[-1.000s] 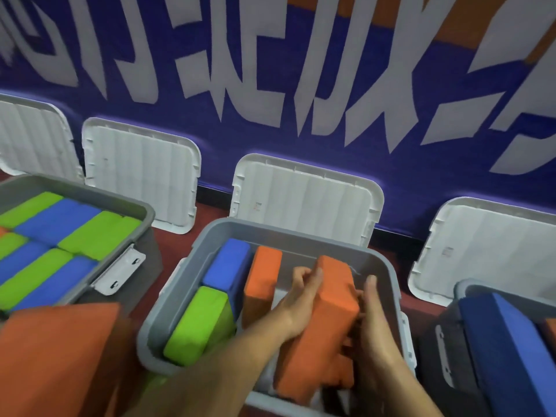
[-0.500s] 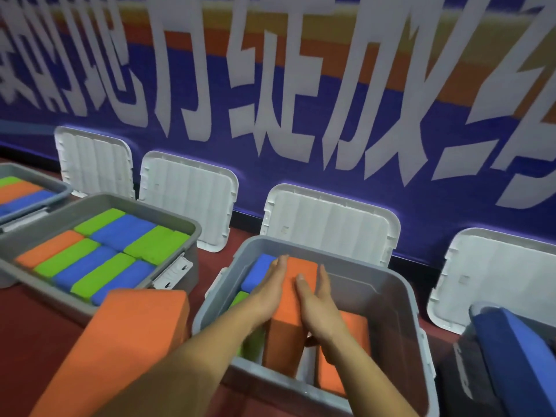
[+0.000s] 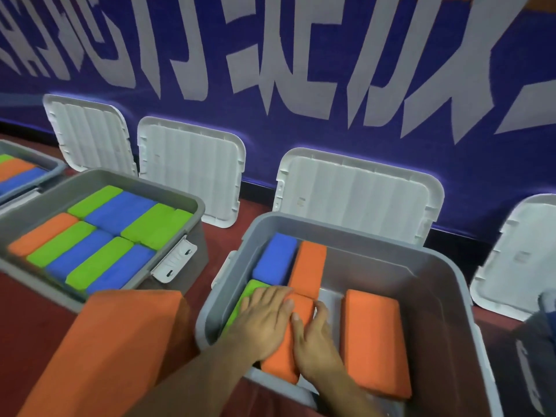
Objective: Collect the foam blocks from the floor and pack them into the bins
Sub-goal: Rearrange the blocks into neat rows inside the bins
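Left hand (image 3: 261, 323), right hand (image 3: 316, 341) atop orange block (image 3: 281, 367)

The support surface is a dark red floor (image 3: 24, 320), bounded on the far side by a blue lettered wall (image 3: 301, 121).

Standing directly on the floor:
- Centre bin (image 3: 436, 266): grey, open, near centre.
- Left bin (image 3: 192, 206): grey, open, just beside the centre bin with a strip of floor between them.
- Far-left bin (image 3: 55, 167): grey, cut by the left edge.
- Dark container (image 3: 535, 344): blurred, at the right edge.
- Four white lids: first lid (image 3: 90, 133), second lid (image 3: 192, 170), third lid (image 3: 358, 194) and fourth lid (image 3: 517, 254), each on edge and leaning against the wall.

Large orange foam block (image 3: 114, 341), near left: contact with the floor cannot be determined.
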A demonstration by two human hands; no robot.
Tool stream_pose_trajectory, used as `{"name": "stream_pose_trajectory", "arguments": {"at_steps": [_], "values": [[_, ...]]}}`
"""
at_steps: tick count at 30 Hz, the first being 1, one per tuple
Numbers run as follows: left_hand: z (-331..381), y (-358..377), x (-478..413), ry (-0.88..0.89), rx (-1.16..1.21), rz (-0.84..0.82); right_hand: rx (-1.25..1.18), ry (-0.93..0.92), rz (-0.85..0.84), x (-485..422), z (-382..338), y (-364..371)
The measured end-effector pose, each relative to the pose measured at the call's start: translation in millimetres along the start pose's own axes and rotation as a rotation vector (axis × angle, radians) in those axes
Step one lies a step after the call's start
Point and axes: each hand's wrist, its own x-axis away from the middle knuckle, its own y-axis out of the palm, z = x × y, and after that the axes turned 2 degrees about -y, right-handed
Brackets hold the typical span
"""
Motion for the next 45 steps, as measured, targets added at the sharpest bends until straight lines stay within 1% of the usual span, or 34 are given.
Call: {"name": "stream_pose_trajectory", "arguments": {"at_steps": [3, 6, 8, 10, 12, 14, 15, 16, 17, 19, 22, 24, 26, 28, 30, 32, 34, 36, 39, 40, 42, 43, 45], "values": [[-8.7, 14.7, -8.7, 0.018, -0.185, 0.056, 0.008, 0.036, -0.017, -15.6, 10.3, 10.2], [-15.5, 21.8, -12.3, -0.034, -0.258, 0.05, 0.024, 0.035, -0.031, -25.5, 11.3, 16.4], [-17.4, 25.5, -16.3, -0.037, -0.223, 0.038, 0.019, 0.036, 0.021, -28.2, 10.8, 17.4], [-21.0, 27.4, -21.8, -0.041, -0.192, 0.073, -0.073, 0.075, 0.079, -33.2, 5.6, 12.7], [-24.2, 25.6, -29.4, -0.041, -0.131, 0.057, -0.181, 0.108, 0.127, -45.7, 4.1, 8.1], [-31.9, 26.1, -34.9, -0.013, -0.123, 0.062, -0.252, 0.099, 0.165, -59.4, 7.6, 7.9], [-35.5, 26.6, -37.6, 0.004, -0.122, 0.09, -0.279, 0.105, 0.18, -64.8, 10.4, 9.9], [-37.0, 26.1, -38.9, -0.007, -0.117, 0.102, -0.319, 0.13, 0.187, -69.1, 12.7, 13.2], [-36.0, 25.2, -37.9, -0.034, -0.113, 0.079, -0.368, 0.163, 0.174, -71.0, 14.3, 17.2], [-29.7, 19.9, -35.7, -0.056, -0.109, 0.083, -0.449, 0.219, 0.111, -72.4, 10.7, 25.7], [-26.6, 19.4, -35.1, -0.067, -0.086, 0.098, -0.531, 0.237, 0.1, -78.3, 4.6, 33.0], [-32.5, 19.0, -37.7, -0.045, -0.045, 0.131, -0.513, 0.221, 0.105, -79.6, 2.0, 36.3], [-40.2, 19.9, -42.7, 0.004, -0.048, 0.175, -0.393, 0.18, 0.144, -77.4, 1.3, 38.5], [-42.6, 23.1, -44.8, 0.035, -0.078, 0.169, -0.279, 0.062, 0.204, -73.7, 0.2, 37.7], [-40.7, 27.9, -45.4, 0.044, -0.123, 0.139, -0.222, -0.063, 0.213, -70.8, 0.1, 35.7], [-34.8, 28.8, -45.5, 0.045, -0.136, 0.125, -0.196, -0.122, 0.174, -71.3, 4.9, 34.4], [-30.8, 26.3, -47.1, 0.045, -0.149, 0.102, -0.153, -0.13, 0.12, -75.4, 8.0, 31.3], [-29.0, 21.7, -49.0, -0.003, -0.129, 0.007, -0.094, -0.109, 0.034, -81.0, 7.6, 23.1], [-24.9, 14.5, -55.3, -0.05, -0.123, -0.058, 0.058, -0.114, -0.117, -81.6, 1.3, 9.9], [-22.6, 12.0, -56.9, -0.064, -0.126, -0.092, 0.076, -0.112, -0.13, -80.8, 0.4, 6.4], [-17.4, 8.0, -55.2, -0.088, -0.157, -0.136, 0.002, -0.105, -0.077, -67.8, 0.6, -3.5], [-14.1, 5.0, -55.5, -0.095, -0.164, -0.096, -0.042, -0.131, -0.031, -61.3, 5.1, -8.6], [-4.1, 2.4, -59.9, -0.06, -0.107, 0.075, -0.104, -0.136, 0.085, -52.3, 18.8, -25.2]]}}
